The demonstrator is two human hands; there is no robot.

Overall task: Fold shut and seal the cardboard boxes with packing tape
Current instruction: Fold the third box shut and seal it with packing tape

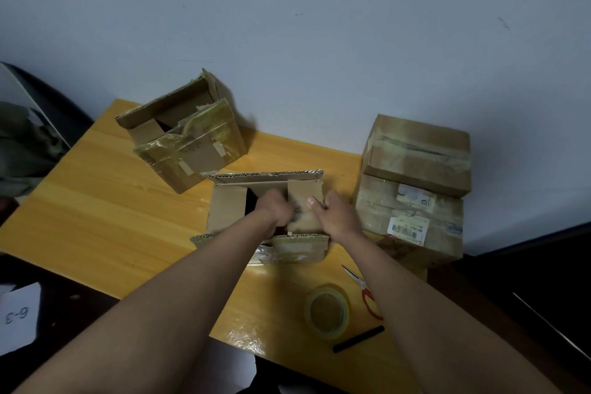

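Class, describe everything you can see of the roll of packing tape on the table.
The roll of packing tape is a clear, yellowish ring with an open centre. It lies flat on the wooden table near the front edge, between the person's forearms, beside the red-handled scissors and a black stick. Neither hand touches it.

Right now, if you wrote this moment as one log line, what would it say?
step: folding flaps | left hand: on open box flap | right hand: on right flap | tape roll: on table, untouched | scissors: beside the roll
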